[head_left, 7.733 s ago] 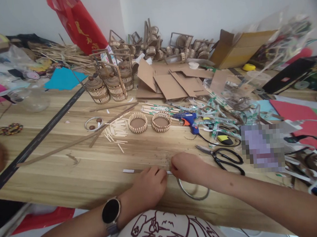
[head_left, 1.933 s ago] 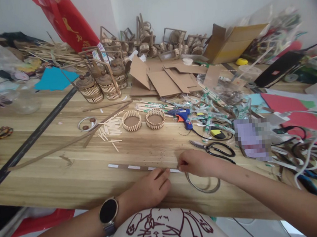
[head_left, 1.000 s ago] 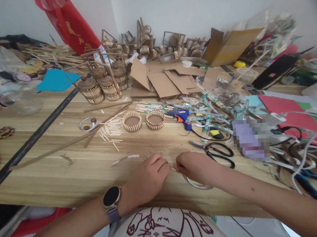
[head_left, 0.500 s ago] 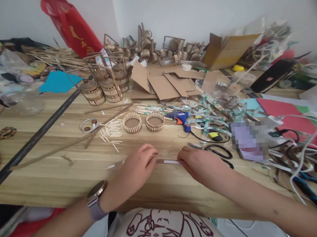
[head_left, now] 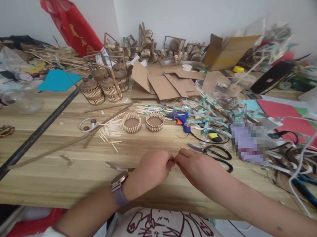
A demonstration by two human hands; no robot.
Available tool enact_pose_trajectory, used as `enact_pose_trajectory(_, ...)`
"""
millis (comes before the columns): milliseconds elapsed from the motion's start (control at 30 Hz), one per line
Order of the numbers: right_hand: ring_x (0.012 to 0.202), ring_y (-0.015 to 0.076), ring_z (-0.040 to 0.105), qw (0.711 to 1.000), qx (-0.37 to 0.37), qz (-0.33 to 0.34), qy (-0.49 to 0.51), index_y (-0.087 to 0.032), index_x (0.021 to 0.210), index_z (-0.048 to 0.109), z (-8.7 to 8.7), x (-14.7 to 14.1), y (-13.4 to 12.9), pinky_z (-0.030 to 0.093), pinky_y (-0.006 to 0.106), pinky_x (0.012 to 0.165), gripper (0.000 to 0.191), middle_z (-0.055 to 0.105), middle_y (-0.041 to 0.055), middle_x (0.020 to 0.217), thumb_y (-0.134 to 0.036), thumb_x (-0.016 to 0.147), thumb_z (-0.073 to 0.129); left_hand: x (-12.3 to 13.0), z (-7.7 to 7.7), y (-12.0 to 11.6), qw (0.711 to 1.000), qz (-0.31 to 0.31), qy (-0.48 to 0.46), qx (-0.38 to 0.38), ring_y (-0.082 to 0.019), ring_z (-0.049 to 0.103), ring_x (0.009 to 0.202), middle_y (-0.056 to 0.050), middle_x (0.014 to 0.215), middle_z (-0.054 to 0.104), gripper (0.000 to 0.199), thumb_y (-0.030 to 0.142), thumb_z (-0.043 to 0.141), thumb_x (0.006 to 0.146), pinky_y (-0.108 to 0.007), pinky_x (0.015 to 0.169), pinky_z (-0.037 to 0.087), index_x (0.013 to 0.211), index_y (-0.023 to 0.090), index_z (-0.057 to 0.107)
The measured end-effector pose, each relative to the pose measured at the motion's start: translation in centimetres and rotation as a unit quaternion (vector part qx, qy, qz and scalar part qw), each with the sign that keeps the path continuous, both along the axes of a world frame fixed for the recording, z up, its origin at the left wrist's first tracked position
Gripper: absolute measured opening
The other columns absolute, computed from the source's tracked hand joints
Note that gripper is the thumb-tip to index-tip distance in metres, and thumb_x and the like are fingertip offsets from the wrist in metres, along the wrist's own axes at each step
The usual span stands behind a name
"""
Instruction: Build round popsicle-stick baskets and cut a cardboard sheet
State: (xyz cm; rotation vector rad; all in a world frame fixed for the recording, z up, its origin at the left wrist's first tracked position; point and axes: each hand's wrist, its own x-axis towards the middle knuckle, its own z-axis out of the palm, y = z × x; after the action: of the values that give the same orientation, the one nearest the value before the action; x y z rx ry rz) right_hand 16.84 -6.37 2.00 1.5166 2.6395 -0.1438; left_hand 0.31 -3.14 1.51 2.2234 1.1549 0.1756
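Note:
Near the table's front edge, my left hand (head_left: 154,168) and my right hand (head_left: 195,164) meet fingertip to fingertip, both closed. A thin strip (head_left: 118,168) with white patches pokes out to the left of my left hand; it runs behind that hand, and the part at my fingers is hidden. Beyond my hands stand two round stick-walled rings with brown bases, the left ring (head_left: 132,123) and the right ring (head_left: 155,121). Black-handled scissors (head_left: 217,153) lie just right of my right hand.
Loose short sticks (head_left: 111,132) lie left of the rings, a blue glue gun (head_left: 184,120) to their right. Cardboard pieces (head_left: 164,84) and small lidded stick baskets (head_left: 92,92) stand farther back. A pixelated purple object (head_left: 246,143) is on the right.
My left hand has moved right along the strip until its fingers meet those of my right hand. The strip stretch that showed between them is now covered.

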Motion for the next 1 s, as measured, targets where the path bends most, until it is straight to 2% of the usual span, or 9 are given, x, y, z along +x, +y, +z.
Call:
enact_pose_trajectory(167,0.073,0.0167,0.065,0.994,-0.004,-0.013,0.112,-0.018,0.093,0.067,-0.3,0.5,0.0,0.048,0.027,0.066,0.027,0.064,0.0049,0.085,-0.001,0.091,0.045,-0.5,-0.5,0.1,0.999,0.03,-0.03,-0.03,-0.015,0.062,0.062,-0.001,0.069,0.071,0.026,0.015,0.053,0.091,-0.026,0.056,0.038,0.071,0.016,0.069)
enact_pose_trajectory(267,0.076,0.0174,0.066,0.984,-0.006,-0.018,0.176,-0.019,0.096,0.065,-0.6,0.7,-0.2,0.05,0.028,0.068,0.029,0.063,0.0044,0.086,0.0,0.092,0.043,-0.8,-1.0,0.1,0.999,0.031,-0.03,-0.014,-0.016,0.063,0.064,-0.002,0.07,0.071,0.024,0.014,0.053,0.09,-0.026,0.058,0.037,0.07,0.016,0.066)
enact_pose_trajectory(433,0.08,0.0209,0.07,0.974,0.02,-0.022,0.223,-0.019,0.101,0.056,-1.4,0.9,-0.4,0.055,0.032,0.068,0.021,0.067,0.0073,0.09,-0.003,0.091,0.046,-0.9,-1.1,-0.2,0.999,0.032,-0.019,0.024,-0.02,0.065,0.072,-0.005,0.076,0.071,0.022,0.017,0.053,0.091,-0.029,0.063,0.041,0.074,0.015,0.067)
enact_pose_trajectory(567,0.078,0.0225,0.071,0.972,0.071,-0.048,0.22,-0.019,0.108,0.049,-2.0,1.2,-0.3,0.056,0.032,0.064,0.025,0.07,0.0085,0.091,-0.003,0.088,0.052,-0.9,-1.0,-0.5,0.999,0.022,-0.041,0.021,-0.021,0.066,0.08,-0.006,0.084,0.073,0.018,0.015,0.055,0.089,-0.03,0.072,0.044,0.08,0.016,0.07)
enact_pose_trajectory(700,0.076,0.0235,0.07,0.978,0.087,-0.019,0.186,-0.019,0.102,0.049,-2.1,1.2,-0.3,0.055,0.034,0.062,0.025,0.069,0.0065,0.084,-0.001,0.085,0.055,-0.9,-1.3,-0.6,0.998,0.029,-0.038,0.042,-0.02,0.064,0.078,-0.006,0.08,0.071,0.016,0.013,0.056,0.085,-0.03,0.071,0.043,0.078,0.016,0.07)
enact_pose_trajectory(1000,0.071,0.0203,0.064,0.971,0.118,-0.007,0.208,-0.022,0.093,0.047,-1.4,0.6,-0.6,0.051,0.031,0.059,0.024,0.062,0.0021,0.078,0.001,0.086,0.048,-1.1,-2.0,-1.4,0.99,0.036,-0.079,0.107,-0.021,0.06,0.079,-0.003,0.074,0.066,0.012,0.012,0.058,0.079,-0.031,0.071,0.042,0.071,0.018,0.065)
